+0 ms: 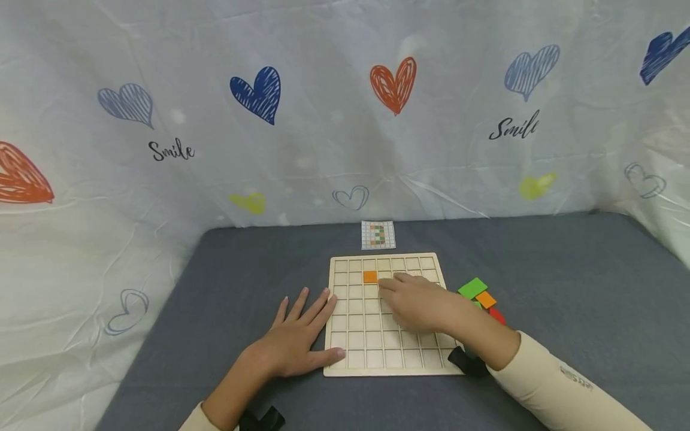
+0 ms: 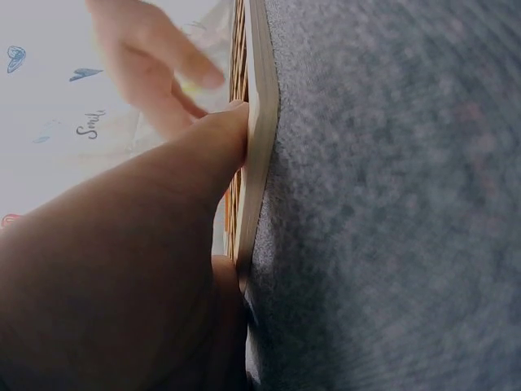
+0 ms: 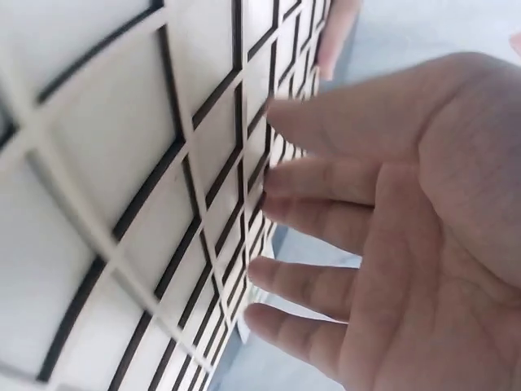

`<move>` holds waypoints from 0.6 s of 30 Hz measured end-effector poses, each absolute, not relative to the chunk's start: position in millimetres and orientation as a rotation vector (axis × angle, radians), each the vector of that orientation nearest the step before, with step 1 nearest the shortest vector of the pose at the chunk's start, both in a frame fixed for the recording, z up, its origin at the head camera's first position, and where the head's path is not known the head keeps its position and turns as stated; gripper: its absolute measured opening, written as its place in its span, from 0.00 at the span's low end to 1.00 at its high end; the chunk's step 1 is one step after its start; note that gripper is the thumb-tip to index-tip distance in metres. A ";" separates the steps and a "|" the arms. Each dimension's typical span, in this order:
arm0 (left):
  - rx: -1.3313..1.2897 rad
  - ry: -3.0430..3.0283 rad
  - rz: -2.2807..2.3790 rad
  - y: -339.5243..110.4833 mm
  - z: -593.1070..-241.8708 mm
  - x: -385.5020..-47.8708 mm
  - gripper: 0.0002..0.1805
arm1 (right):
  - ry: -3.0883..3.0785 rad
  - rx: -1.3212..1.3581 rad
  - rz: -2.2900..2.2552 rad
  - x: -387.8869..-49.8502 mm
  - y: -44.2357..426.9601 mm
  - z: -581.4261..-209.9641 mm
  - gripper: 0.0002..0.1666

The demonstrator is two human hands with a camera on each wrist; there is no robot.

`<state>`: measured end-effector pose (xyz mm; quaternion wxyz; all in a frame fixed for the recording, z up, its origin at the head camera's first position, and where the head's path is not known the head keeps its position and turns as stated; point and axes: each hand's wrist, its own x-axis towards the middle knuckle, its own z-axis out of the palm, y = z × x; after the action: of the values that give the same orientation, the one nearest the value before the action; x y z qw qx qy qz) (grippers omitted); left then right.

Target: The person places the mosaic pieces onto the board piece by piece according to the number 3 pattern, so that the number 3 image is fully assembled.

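A pale wooden grid board lies on the table with an orange square tile in one cell of its upper part. My left hand rests at the board's left edge with fingers spread; its thumb presses on the rim in the left wrist view. Over the board, just right of the orange tile, is my right hand, fingertips down at the cells. From the right wrist view, this hand's fingers are loosely extended against the grid, and no piece shows between them.
Green, orange and red pieces lie right of the board, partly behind the right forearm. A small card with a coloured grid pattern lies beyond the board. A white curtain with hearts hangs behind the grey table.
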<state>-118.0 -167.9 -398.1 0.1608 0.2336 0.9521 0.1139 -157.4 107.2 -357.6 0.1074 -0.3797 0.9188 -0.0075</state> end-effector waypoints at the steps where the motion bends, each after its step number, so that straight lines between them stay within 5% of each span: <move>1: 0.670 2.717 0.328 -168.0 -397.7 -118.2 0.53 | 2.697 -1.114 -0.046 -154.1 110.7 -356.6 0.26; 18: 0.703 2.713 0.387 -171.3 -404.5 -119.4 0.54 | 2.703 -1.142 -0.310 -113.9 181.6 -366.0 0.32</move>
<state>-119.4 -171.3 -404.5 0.1554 0.2453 0.9473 0.1351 -113.9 181.6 -366.0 0.0953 -0.3852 0.9119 -0.1045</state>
